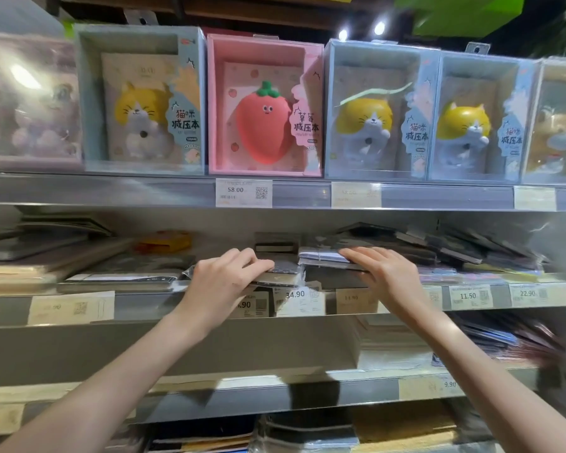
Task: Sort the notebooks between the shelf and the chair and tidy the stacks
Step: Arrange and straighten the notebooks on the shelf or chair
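On the middle shelf (177,304) lies a dark notebook in a clear wrapper (283,273). My left hand (224,277) lies on top of it, fingers fairly straight, thumb hidden. Beside it a stack of wrapped notebooks (321,258) sits to the right, with my right hand (381,276) flat on top of it, fingers extended. A small dark notebook (276,246) stands behind the two. No chair is in view.
Boxed cat and strawberry squishy notebooks (263,106) line the top shelf. Loose piles of notebooks lie at left (79,273) and right (471,250) of the middle shelf. Price tags (296,300) run along the rails. More stacks fill the lower shelves (307,429).
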Demonstrator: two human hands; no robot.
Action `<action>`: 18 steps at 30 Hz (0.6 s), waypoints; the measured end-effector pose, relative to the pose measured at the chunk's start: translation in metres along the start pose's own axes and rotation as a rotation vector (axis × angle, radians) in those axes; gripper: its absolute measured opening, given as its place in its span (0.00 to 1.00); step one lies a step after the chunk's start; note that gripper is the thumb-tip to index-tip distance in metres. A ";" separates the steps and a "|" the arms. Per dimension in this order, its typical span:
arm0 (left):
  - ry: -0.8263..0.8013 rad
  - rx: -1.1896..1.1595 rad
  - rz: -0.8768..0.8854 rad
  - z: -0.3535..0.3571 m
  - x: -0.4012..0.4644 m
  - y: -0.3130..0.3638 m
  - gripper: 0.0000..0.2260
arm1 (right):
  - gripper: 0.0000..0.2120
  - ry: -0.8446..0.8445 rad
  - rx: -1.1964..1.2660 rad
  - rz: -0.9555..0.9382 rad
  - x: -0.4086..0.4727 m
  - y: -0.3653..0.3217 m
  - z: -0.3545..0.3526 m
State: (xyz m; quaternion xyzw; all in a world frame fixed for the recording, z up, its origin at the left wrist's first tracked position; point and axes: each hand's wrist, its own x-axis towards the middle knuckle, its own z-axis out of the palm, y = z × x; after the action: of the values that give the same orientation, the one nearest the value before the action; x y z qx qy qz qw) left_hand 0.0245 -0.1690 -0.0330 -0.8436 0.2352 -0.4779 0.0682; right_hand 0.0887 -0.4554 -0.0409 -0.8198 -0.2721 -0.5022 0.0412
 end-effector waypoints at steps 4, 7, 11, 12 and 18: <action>0.066 -0.020 0.009 -0.009 -0.004 -0.001 0.24 | 0.15 0.051 -0.011 -0.048 0.001 -0.010 -0.014; 0.131 -0.039 0.059 -0.019 -0.011 -0.001 0.25 | 0.14 0.074 -0.042 -0.076 -0.003 -0.022 -0.025; 0.195 -0.060 0.101 -0.038 -0.019 -0.001 0.26 | 0.16 0.108 -0.087 -0.134 0.002 -0.036 -0.050; 0.205 -0.067 0.105 -0.045 -0.020 -0.001 0.26 | 0.15 0.118 -0.092 -0.156 0.003 -0.040 -0.057; 0.313 -0.053 0.171 -0.092 -0.047 0.003 0.11 | 0.11 0.196 -0.126 -0.202 -0.004 -0.074 -0.095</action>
State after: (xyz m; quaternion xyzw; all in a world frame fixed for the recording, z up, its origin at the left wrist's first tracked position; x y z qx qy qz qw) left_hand -0.0738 -0.1402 -0.0210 -0.7373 0.3264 -0.5895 0.0490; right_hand -0.0250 -0.4264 -0.0128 -0.7364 -0.3158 -0.5973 -0.0346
